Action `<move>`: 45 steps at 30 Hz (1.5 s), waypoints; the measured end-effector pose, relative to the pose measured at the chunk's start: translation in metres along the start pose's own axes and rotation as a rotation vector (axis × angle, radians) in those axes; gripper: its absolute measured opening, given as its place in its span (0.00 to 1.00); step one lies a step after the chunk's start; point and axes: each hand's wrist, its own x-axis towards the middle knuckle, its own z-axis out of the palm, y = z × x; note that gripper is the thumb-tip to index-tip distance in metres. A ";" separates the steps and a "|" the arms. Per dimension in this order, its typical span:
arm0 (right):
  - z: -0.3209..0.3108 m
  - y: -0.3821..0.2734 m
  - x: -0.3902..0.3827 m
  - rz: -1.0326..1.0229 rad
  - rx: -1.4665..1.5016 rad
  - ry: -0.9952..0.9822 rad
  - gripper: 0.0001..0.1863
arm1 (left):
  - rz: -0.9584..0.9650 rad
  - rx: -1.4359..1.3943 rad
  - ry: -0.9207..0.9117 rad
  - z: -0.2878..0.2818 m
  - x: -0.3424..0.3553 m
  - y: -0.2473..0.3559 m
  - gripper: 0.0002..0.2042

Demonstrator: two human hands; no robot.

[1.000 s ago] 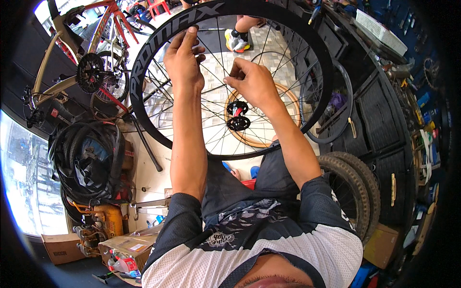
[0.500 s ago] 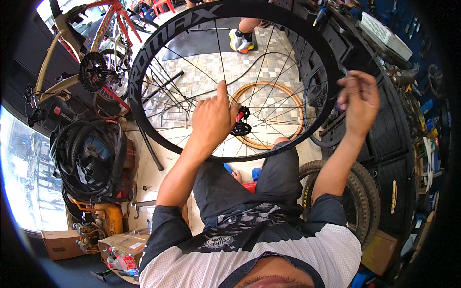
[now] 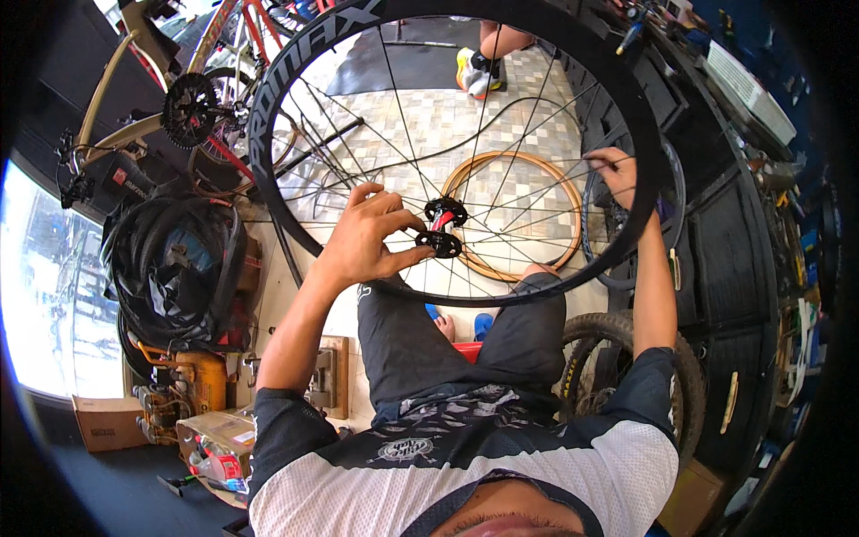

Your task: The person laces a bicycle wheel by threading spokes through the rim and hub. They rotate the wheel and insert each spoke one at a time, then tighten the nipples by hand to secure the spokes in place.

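Note:
A bicycle wheel with a deep black rim point(image 3: 641, 116) and pale lettering stands tilted over my lap, thin dark spokes running across it. At its middle is a black hub point(image 3: 440, 243) with a red centre. My left hand point(image 3: 371, 234) reaches the hub from the left, thumb and fingers curled about its near flange. Inside the right side of the rim, my right hand point(image 3: 617, 179) pinches a thin spoke point(image 3: 537, 176) near its outer end. The rim passes in front of part of that hand or wrist.
Tan tyres point(image 3: 573, 192) lie on the tiled floor beyond the wheel. Bicycle frames point(image 3: 134, 134) stand far left, above bundled black tyres point(image 3: 170, 259). A knobbly tyre point(image 3: 684, 385) leans by my right arm. Dark drawers point(image 3: 716, 295) line the right; another person's shoe point(image 3: 479, 72) shows at the far side.
My right hand has moved from outside the rim to its inner side. The left hand has shifted slightly left and lower, its pointing finger now curled toward the hub. The view has shifted somewhat.

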 end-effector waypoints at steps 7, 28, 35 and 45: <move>0.044 -0.084 0.058 -0.287 0.000 -0.368 0.09 | -0.077 -0.064 0.015 -0.013 -0.007 -0.015 0.18; 0.109 -0.169 0.057 -0.510 0.139 -0.407 0.13 | -0.010 -0.167 -0.017 -0.015 -0.011 -0.037 0.09; 0.112 -0.166 0.056 -0.543 0.180 -0.404 0.14 | -0.030 -0.199 -0.009 -0.015 -0.013 -0.038 0.04; 0.118 -0.164 0.053 -0.490 0.172 -0.403 0.15 | -0.043 -0.210 -0.018 -0.017 -0.014 -0.036 0.05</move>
